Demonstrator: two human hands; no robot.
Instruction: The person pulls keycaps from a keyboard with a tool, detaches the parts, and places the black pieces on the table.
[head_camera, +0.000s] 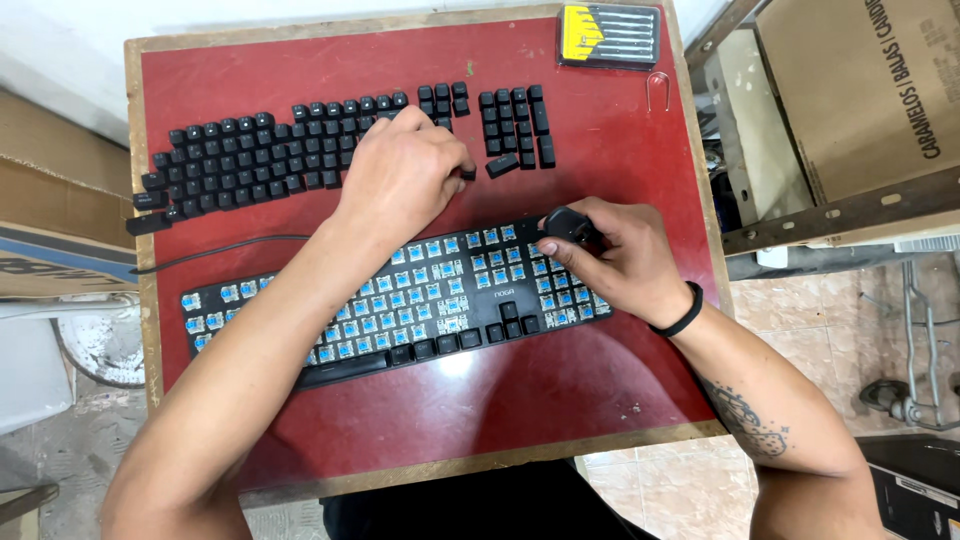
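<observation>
Stripped of most caps, the black keyboard with blue switches (400, 300) lies on the red-topped wooden table (600, 160). At its upper right corner the right hand (625, 262) has its fingers clamped on a black keycap (563, 224). Left hand (400, 175) fingers pinch among the removed black keycaps laid out in rows (260, 155) behind it.

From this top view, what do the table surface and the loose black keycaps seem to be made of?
Table surface: probably painted wood or board, dull red, with worn, bare brown edges. Loose keycaps: likely moulded plastic, matte black, all alike in shape with a faint sheen. The left hand rests on them.
</observation>
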